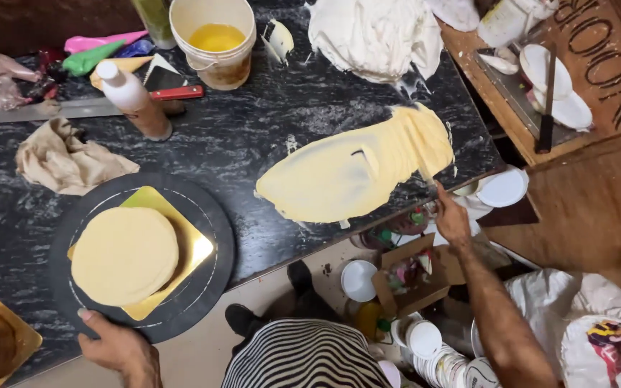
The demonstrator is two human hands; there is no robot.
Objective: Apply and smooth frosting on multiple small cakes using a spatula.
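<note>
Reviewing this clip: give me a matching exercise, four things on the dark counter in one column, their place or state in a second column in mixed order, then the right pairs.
Things:
1. round cake layer
2. white bucket
3. crumpled beige cloth
4. pale yellow cream

Places or states:
A. holds yellow liquid, at the far edge of the counter
B. spread flat on the counter, with the right hand holding a blade to it
C. sits on a gold square board on the black turntable that the left hand touches
D. lies loose beside a squeeze bottle

Pairs: 1-C, 2-A, 3-D, 4-B
</note>
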